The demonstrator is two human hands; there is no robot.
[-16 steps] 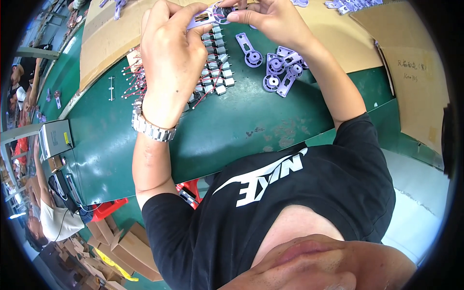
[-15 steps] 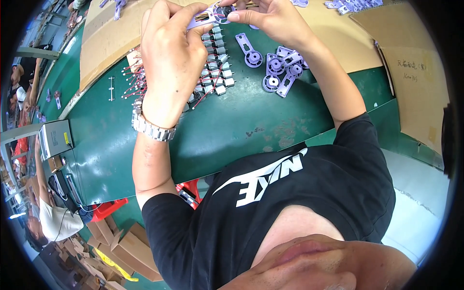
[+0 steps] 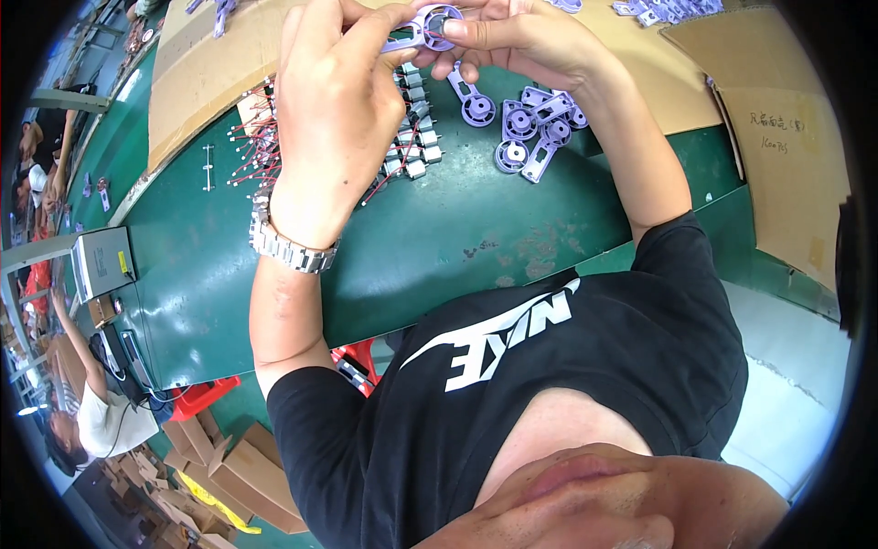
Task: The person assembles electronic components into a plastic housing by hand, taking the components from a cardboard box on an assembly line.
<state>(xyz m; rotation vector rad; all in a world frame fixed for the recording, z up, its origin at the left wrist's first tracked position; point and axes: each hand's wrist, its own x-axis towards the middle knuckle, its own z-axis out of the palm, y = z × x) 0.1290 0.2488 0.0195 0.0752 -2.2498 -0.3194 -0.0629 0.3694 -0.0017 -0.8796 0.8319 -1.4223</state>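
Both hands meet at the top of the head view around a purple plastic housing (image 3: 413, 38) with a round ring at one end. My left hand (image 3: 337, 96), its wrist in a metal watch, pinches the housing's narrow end. At the ring, my right hand (image 3: 508, 41) has its thumb pressed on a small dark round part (image 3: 437, 26) seated inside; its other fingers curl behind. Below my hands, small motors (image 3: 416, 137) with red and black wires lie in rows. A pile of purple housings (image 3: 540, 133) sits to their right, with a single housing (image 3: 474, 102) beside it.
Cardboard sheets (image 3: 215, 69) cover the far side of the green table (image 3: 421, 261). More purple parts (image 3: 663, 9) lie at the far right, near an upright cardboard box (image 3: 777, 174). On the left stand a grey box-shaped device (image 3: 103, 263) and a co-worker in a white shirt (image 3: 114, 424).
The housing and both hands have shifted slightly right and tilted. My right fingers have spread below the ring, and its thumb has moved onto the dark part.
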